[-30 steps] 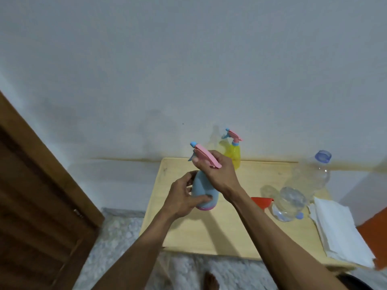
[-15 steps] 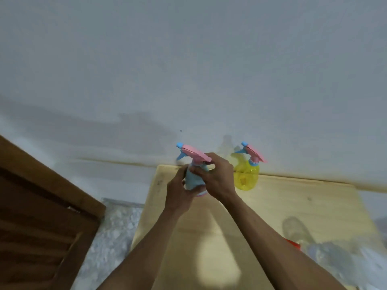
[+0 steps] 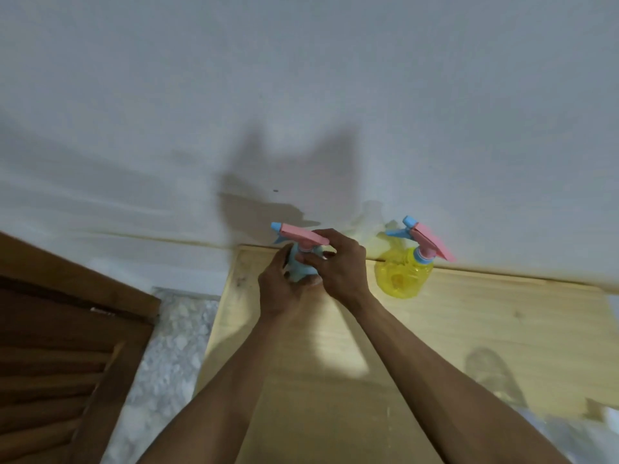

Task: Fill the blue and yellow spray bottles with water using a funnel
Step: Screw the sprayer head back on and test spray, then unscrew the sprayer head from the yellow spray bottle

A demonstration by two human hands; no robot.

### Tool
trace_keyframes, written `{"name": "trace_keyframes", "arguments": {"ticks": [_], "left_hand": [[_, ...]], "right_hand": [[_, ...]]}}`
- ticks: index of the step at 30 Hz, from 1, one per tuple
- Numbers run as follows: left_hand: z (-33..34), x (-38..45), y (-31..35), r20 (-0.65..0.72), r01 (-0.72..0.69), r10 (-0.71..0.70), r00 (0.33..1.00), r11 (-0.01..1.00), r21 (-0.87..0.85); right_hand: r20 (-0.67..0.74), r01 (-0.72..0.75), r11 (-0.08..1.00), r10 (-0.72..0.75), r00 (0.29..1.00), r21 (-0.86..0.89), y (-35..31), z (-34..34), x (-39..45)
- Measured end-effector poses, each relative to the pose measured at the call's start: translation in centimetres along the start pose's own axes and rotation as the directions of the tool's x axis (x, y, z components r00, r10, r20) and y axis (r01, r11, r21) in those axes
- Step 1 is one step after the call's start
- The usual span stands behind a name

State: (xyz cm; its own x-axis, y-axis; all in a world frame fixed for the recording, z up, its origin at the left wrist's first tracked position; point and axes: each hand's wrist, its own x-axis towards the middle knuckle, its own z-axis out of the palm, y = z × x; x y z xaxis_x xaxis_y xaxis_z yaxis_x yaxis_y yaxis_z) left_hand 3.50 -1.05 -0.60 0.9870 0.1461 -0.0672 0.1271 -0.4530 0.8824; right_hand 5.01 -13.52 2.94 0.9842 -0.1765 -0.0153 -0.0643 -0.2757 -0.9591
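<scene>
A white wall (image 3: 301, 95) backs the wooden surface (image 3: 469, 329), with a brown door (image 3: 60, 346) left of it. The yellow spray bottle (image 3: 403, 274) stands just right of the blue spray bottle (image 3: 301, 267) (pink-topped), whose body the left hand (image 3: 281, 293) clasps while the right hand (image 3: 338, 266) grips its neck.
</scene>
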Motion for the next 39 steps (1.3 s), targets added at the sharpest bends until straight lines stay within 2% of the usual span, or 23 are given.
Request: {"name": "trace_keyframes", "arguments": {"ticks": [15, 20, 23, 26, 29, 31, 39], "left_hand": [[0.2, 0.0, -0.6, 0.015, 0.045, -0.045, 0.999, 0.999, 0.014], [-1.5, -3.1, -0.3, 0.018, 0.075, -0.077, 0.997, 0.994, 0.082], [-2.1, -5.6, -0.3, 0.059, 0.089, -0.097, 0.993, 0.988, 0.125], [-1.6, -7.7, 0.3, 0.113, 0.039, -0.055, 0.992, 0.989, 0.141], [0.0, -8.8, 1.6, 0.195, 0.011, -0.035, 0.98, 0.992, 0.125], [1.6, -8.7, 2.6, 0.239, 0.001, -0.027, 0.971, 0.994, 0.108], [9.0, -5.4, 6.1, 0.308, -0.071, 0.044, 0.95, 0.994, 0.08]], "right_hand": [[0.01, -0.007, 1.0, 0.008, 1.0, -0.028, -0.2, 0.1, 0.0], [-0.102, -0.057, 0.998, 0.053, 0.993, -0.035, -1.0, -2.0, -3.6], [-0.194, -0.107, 0.994, 0.11, 0.975, 0.022, -1.4, -4.0, -7.0], [-0.343, -0.113, 0.991, 0.129, 0.931, 0.066, -1.9, -6.3, -9.9], [-0.492, -0.133, 0.988, 0.155, 0.857, 0.08, -2.0, -8.8, -10.7], [-0.545, -0.144, 0.986, 0.168, 0.822, 0.088, -1.8, -10.5, -10.0], [-0.416, -0.155, 0.985, 0.172, 0.893, 0.077, 0.3, -14.1, -4.9]]}}
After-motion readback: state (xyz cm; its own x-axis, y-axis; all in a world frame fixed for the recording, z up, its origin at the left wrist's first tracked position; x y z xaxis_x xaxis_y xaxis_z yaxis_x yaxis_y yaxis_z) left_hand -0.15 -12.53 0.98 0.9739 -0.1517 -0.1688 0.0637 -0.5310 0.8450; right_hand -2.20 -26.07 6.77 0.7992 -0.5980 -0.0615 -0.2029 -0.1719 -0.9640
